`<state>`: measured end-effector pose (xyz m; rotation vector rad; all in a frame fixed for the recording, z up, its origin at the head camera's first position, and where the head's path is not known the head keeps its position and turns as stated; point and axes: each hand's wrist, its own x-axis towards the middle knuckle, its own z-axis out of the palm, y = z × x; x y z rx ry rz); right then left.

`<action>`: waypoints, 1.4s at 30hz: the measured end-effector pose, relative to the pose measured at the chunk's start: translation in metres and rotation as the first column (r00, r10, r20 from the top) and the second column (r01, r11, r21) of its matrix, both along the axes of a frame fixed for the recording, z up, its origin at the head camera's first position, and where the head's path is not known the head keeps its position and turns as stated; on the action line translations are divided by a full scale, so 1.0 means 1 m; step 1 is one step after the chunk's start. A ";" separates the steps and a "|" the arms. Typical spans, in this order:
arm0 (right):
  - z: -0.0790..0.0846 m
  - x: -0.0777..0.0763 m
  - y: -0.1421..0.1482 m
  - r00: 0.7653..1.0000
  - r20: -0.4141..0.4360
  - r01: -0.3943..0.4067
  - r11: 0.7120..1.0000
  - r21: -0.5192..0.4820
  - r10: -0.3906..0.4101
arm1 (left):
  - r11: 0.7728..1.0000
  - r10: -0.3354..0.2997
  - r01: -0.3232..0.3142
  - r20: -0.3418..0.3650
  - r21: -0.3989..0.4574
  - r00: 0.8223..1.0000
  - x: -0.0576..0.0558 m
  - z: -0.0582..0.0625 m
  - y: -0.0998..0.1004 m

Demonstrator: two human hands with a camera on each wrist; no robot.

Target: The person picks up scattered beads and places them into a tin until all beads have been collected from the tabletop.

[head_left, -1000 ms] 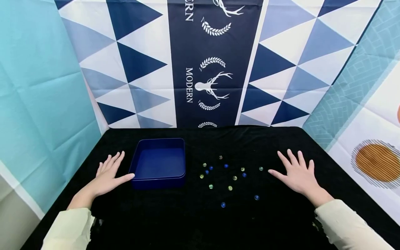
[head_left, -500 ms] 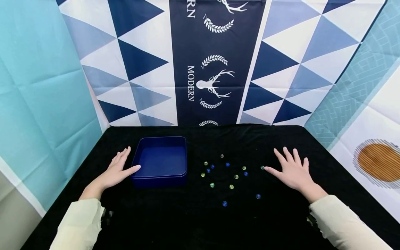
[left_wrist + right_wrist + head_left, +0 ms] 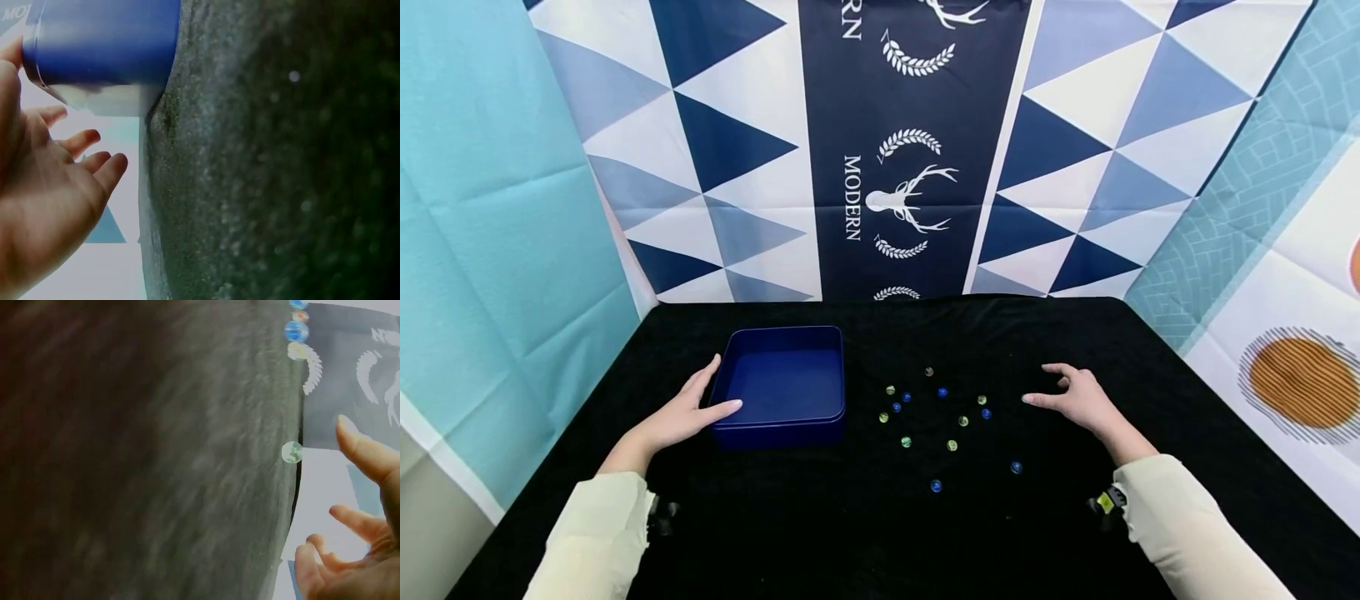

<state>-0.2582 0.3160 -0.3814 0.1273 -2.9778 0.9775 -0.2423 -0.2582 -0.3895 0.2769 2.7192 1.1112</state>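
Note:
A dark blue square box [image 3: 777,437] stands on the black-covered table, left of centre. My left hand [image 3: 679,425] is at its near left corner, thumb over the rim and the other fingers spread along the outside. The left wrist view shows this hand [image 3: 56,194] beside the box wall [image 3: 106,44], fingers loosely bent. To the right, my right hand [image 3: 1081,402] hovers with thumb and index finger apart and the others bent inward. In the right wrist view a clear greenish marble [image 3: 292,452] lies near the thumb [image 3: 369,453], apart from it; in the head view the hand hides it.
Several glass marbles lie scattered between box and right hand, among them a blue one [image 3: 1017,467], another blue marble [image 3: 936,486] nearer me and a yellowish one [image 3: 952,446]. Patterned cloth [image 3: 895,167] hangs behind the table [image 3: 850,533].
My left hand has moved right to the box's corner. My right hand has moved left over the outermost marble, and its spread fingers have bent inward.

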 end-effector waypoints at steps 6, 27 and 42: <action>-0.004 -0.003 -0.001 0.990 0.139 0.024 0.969 -0.244 0.010 | 1.000 0.003 -0.003 0.021 0.029 1.000 -0.001 0.001 -0.002; -0.012 -0.009 -0.004 0.968 0.250 0.086 0.889 -0.449 0.032 | 0.782 -0.151 -0.001 0.191 0.624 0.970 -0.002 -0.010 -0.020; -0.011 -0.011 -0.005 0.963 0.269 0.154 0.847 -0.509 -0.014 | 0.728 -0.148 -0.040 0.214 0.684 0.965 -0.004 -0.013 -0.023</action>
